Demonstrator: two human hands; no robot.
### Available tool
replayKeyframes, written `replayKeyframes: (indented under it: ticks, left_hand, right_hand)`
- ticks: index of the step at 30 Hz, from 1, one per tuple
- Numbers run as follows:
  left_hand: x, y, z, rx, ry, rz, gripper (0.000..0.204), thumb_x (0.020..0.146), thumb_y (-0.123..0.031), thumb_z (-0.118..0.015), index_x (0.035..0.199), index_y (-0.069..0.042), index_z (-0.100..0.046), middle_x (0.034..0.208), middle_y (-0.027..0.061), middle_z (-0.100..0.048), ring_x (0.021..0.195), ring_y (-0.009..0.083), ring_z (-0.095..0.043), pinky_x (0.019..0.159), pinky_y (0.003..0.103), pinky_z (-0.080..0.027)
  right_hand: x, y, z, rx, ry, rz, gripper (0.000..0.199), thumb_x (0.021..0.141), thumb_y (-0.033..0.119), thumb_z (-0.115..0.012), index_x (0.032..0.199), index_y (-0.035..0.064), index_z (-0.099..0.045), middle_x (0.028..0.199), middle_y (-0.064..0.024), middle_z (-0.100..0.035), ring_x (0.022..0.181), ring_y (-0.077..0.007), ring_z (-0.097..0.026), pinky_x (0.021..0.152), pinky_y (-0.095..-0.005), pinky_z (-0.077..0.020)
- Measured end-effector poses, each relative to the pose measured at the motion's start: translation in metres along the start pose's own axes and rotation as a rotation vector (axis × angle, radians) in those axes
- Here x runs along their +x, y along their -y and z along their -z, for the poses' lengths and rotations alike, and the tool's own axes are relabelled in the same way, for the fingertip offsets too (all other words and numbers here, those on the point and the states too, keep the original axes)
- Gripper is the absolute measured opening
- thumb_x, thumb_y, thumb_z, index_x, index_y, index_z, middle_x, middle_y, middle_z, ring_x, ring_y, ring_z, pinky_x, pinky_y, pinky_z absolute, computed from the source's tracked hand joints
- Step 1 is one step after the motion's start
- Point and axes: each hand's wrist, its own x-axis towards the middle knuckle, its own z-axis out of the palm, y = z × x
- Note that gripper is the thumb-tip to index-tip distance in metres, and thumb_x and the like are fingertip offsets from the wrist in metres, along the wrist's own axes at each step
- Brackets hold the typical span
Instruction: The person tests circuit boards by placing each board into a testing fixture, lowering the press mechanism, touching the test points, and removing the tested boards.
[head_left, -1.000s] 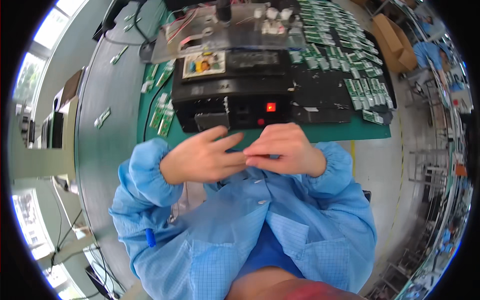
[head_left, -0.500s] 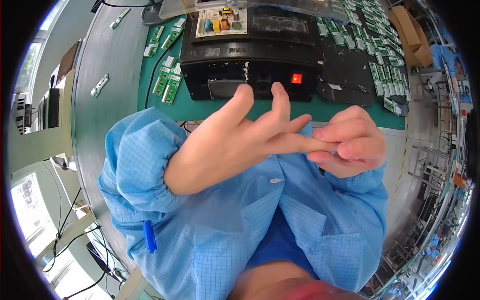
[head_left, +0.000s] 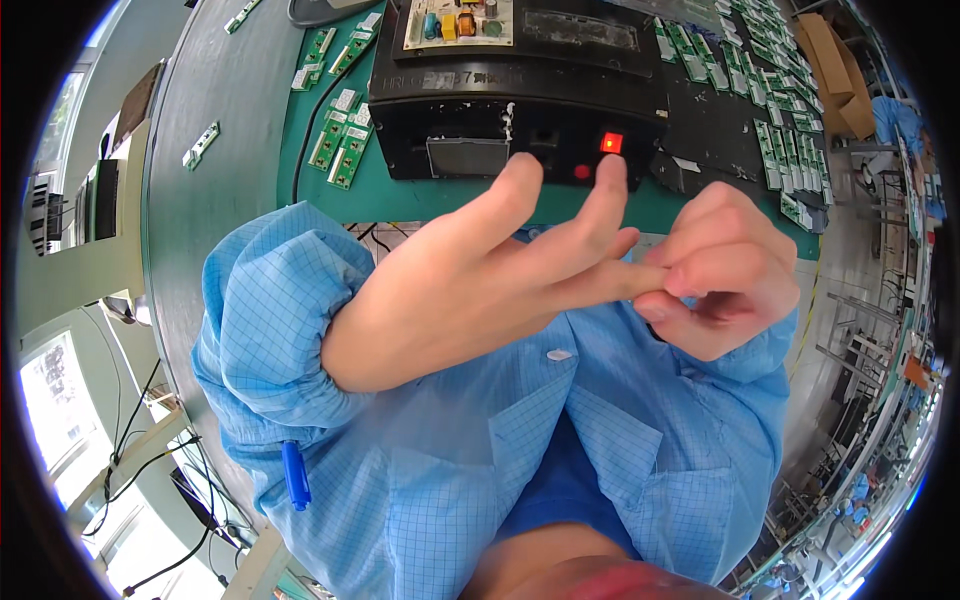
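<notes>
My left hand is held out in front of my chest with its fingers apart, its back toward the view. The fingertips of my right hand close around the end of one finger of that left hand. No tool or part shows in either hand. Just beyond my fingers stands a black box-shaped device with a lit red switch, a red round button and a small dark window. On its top lies a circuit board with coloured components.
Several small green circuit boards lie left of the device on a green mat. Many more boards stand in rows at the right. A cardboard box is beyond them. A black cable curves by the left boards.
Both hands have shifted slightly right, with the right fingertips still gripping the left finger. The raised left fingers have swung right. The device appears higher in view, and its red button has come into sight.
</notes>
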Motion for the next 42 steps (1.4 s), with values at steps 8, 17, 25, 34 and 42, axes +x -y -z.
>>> replayKeyframes:
  ticks: [8,17,25,34,42]
  left_hand:
    - [0.002,-0.003,-0.002,-0.047,-0.008,-0.012,0.037,0.092,-0.017,-0.051,0.128,-0.023,-0.055,0.137,-0.0131,-0.039,0.129,0.0117,-0.046,0.094,0.039,-0.047]
    - [-0.009,-0.001,-0.018,-0.413,-0.056,-0.056,0.027,0.078,-0.023,-0.066,0.105,-0.019,-0.068,0.121,-0.0071,-0.053,0.129,0.0192,-0.047,0.096,0.043,-0.044]
    - [-0.04,0.024,-0.061,-0.923,-0.302,-0.121,0.024,0.087,-0.019,-0.068,0.079,0.002,-0.06,0.073,0.0127,-0.062,0.074,0.0302,-0.067,0.079,0.045,-0.056]
    - [-0.038,0.015,-0.08,-0.968,-0.506,0.054,0.025,0.072,0.003,-0.068,0.096,0.002,-0.06,0.082,0.0154,-0.065,0.073,0.0332,-0.066,0.062,0.04,-0.057]
    - [-0.044,-0.021,-0.104,-1.246,-0.438,0.097,0.026,0.072,0.006,-0.065,0.097,0.003,-0.06,0.082,0.0124,-0.061,0.067,0.0308,-0.062,0.063,0.039,-0.055]
  right_hand:
    - [0.008,-0.005,0.005,0.104,0.215,-0.085,0.027,0.057,-0.005,-0.072,0.08,0.0064,-0.065,0.06,-0.0016,-0.053,0.051,-0.0183,-0.048,0.044,-0.0291,-0.0344]
    - [0.004,-0.017,0.002,0.021,0.307,-0.113,0.02,0.066,0.002,-0.072,0.086,0.0047,-0.069,0.061,-0.0025,-0.06,0.049,-0.0184,-0.049,0.045,-0.0296,-0.0369]
    - [-0.021,-0.119,0.09,-0.738,-0.131,-0.486,0.014,0.091,0.006,-0.06,0.102,0.0015,-0.067,0.093,-0.007,-0.069,0.074,-0.0132,-0.062,0.06,-0.0234,-0.0451]
    - [-0.046,-0.17,0.126,-0.843,0.389,-0.574,0.037,0.078,-0.01,-0.052,0.109,0.0048,-0.066,0.112,-0.0146,-0.062,0.112,-0.0343,-0.055,0.096,-0.0412,-0.0443]
    - [-0.048,-0.111,0.106,-0.666,0.538,-0.663,0.024,0.081,0.012,-0.071,0.104,0.0047,-0.069,0.103,-0.0109,-0.061,0.1,-0.0297,-0.058,0.087,-0.0383,-0.0476]
